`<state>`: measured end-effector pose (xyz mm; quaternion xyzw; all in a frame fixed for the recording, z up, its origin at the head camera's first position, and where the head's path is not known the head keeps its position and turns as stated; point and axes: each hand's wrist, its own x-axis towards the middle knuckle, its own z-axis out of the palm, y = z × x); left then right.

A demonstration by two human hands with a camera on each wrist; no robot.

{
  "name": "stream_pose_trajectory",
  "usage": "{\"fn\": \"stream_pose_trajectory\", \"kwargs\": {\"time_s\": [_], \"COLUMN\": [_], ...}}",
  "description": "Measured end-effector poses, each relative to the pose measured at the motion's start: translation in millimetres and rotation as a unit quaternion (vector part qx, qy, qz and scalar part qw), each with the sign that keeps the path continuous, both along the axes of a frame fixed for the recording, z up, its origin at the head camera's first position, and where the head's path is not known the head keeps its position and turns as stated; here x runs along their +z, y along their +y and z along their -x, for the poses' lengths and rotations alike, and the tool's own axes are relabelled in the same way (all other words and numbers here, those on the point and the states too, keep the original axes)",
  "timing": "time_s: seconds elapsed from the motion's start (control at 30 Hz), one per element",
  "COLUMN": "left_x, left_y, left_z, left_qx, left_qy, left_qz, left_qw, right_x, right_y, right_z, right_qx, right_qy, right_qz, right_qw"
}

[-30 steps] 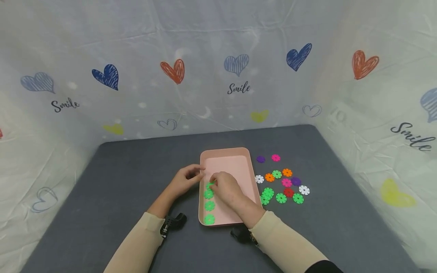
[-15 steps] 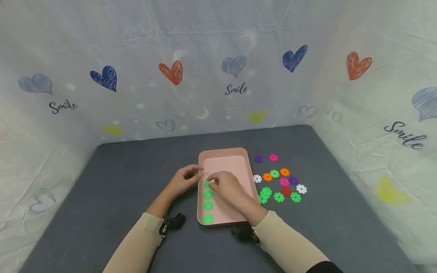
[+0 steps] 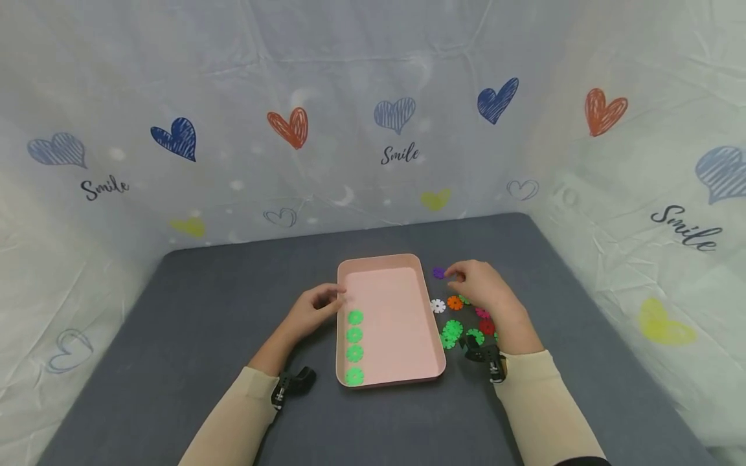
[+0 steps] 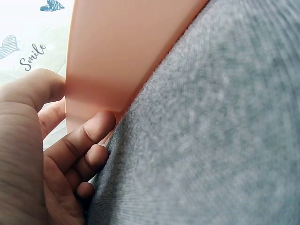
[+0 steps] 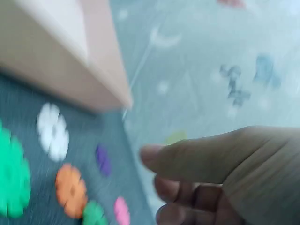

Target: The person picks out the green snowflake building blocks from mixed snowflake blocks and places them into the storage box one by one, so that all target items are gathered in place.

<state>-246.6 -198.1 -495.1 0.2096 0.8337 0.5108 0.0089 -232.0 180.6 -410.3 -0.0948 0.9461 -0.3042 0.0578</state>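
Observation:
A pink tray (image 3: 402,310) lies on the dark table, with a column of green notched discs (image 3: 354,335) along its left side. At the tray's left wall, my left hand (image 3: 311,314) grips the rim, fingers on both sides in the left wrist view. My right hand (image 3: 489,291) hovers over the loose discs right of the tray, holding nothing, its fingers loosely bent. Nearest its fingertips is a purple disc (image 3: 439,273). In the right wrist view, a pink disc (image 5: 122,211) lies below the thumb. The hand and forearm hide part of the loose discs in the head view.
Beside the tray's right wall lie a white disc (image 3: 438,306), an orange disc (image 3: 454,302), overlapping green discs (image 3: 452,330) and a red disc (image 3: 486,327). A white printed curtain (image 3: 338,129) stands behind and beside the grey table (image 3: 245,278).
My right hand has left the green column in the tray and moved right, over the loose discs. The top green disc now lies uncovered. My left hand stays at the tray's rim.

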Motion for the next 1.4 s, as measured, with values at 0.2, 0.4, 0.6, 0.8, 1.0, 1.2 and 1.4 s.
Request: {"fn": "stream_pose_trajectory", "kwargs": {"time_s": [0.2,0.4,0.6,0.8,1.0,1.2,1.4], "left_x": [-2.6,0.8,15.6,38.1,24.0,2.8,-1.2], "left_y": [-2.3,-3.2,-1.0,6.1,3.9,0.2,-0.9], "left_z": [-2.0,-2.9,-9.8,-22.8,-13.1,-0.7,0.2], "left_qx": [0.004,0.001,-0.004,-0.004,0.009,0.012,0.011], "left_qy": [0.000,0.012,0.008,0.004,-0.006,-0.007,-0.013], "left_qz": [-0.016,-0.008,-0.002,-0.001,0.007,-0.001,-0.012], "left_qw": [0.9999,0.9999,1.0000,1.0000,0.9999,0.9999,0.9998], "right_x": [-20.3,-30.8,-29.5,-1.4,27.0,31.3,14.9], "right_y": [15.4,16.1,15.8,9.2,-22.4,-63.0,-98.5], "right_z": [8.2,12.7,13.6,10.2,15.1,23.9,28.3], "right_qx": [-0.038,-0.071,-0.076,-0.048,0.009,0.066,0.094], "right_qy": [-0.068,-0.068,-0.053,-0.058,-0.080,-0.094,-0.109], "right_qz": [-0.058,-0.063,-0.043,0.058,0.156,0.215,0.222], "right_qw": [0.9953,0.9932,0.9948,0.9954,0.9844,0.9698,0.9644]}}
